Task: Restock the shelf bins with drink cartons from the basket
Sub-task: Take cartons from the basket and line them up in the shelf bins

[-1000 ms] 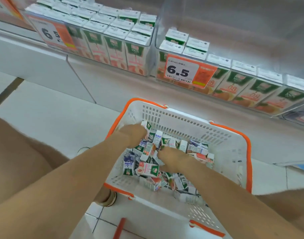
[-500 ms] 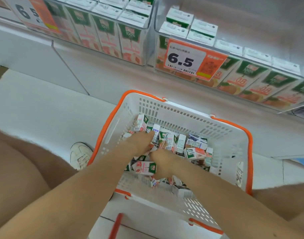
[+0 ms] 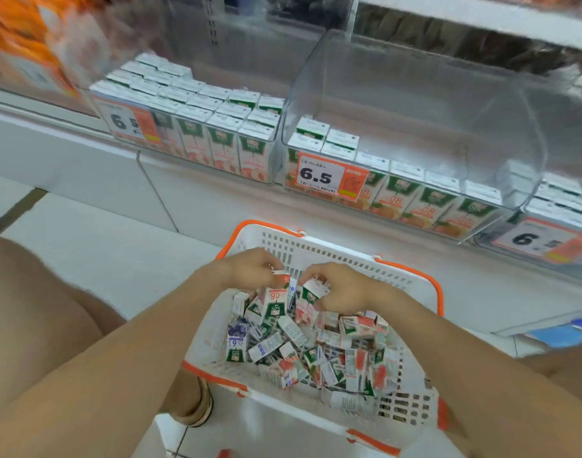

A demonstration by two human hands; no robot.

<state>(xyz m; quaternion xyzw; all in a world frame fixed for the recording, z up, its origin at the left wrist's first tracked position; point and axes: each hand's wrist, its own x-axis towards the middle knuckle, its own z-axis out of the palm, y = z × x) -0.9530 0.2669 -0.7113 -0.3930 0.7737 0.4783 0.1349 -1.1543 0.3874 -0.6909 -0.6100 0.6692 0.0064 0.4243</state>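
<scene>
A white basket [image 3: 332, 256] with orange rims sits on the floor, holding several small drink cartons [image 3: 302, 352] in a loose heap. Above the heap my left hand [image 3: 250, 269] grips an orange-and-green carton [image 3: 275, 300] that hangs upside down. Beside it my right hand [image 3: 339, 287] holds a pink-and-green carton [image 3: 311, 300]. Both cartons are lifted just clear of the pile near the basket's far wall. On the shelf behind, a clear bin [image 3: 415, 127] holds one front row of orange cartons and is mostly bare behind it. The bin to its left [image 3: 197, 127] is packed with pink cartons.
Price tags reading 6.5 [image 3: 329, 176] hang on the bin fronts. A third bin [image 3: 554, 226] lies at the far right. My knees flank the basket, and a shoe [image 3: 202, 404] shows at its left corner. White floor tiles stretch to the left.
Both hands have come up out of the heap, each with a carton, towards the basket's far wall. The view has tilted up, showing more of the shelf bins.
</scene>
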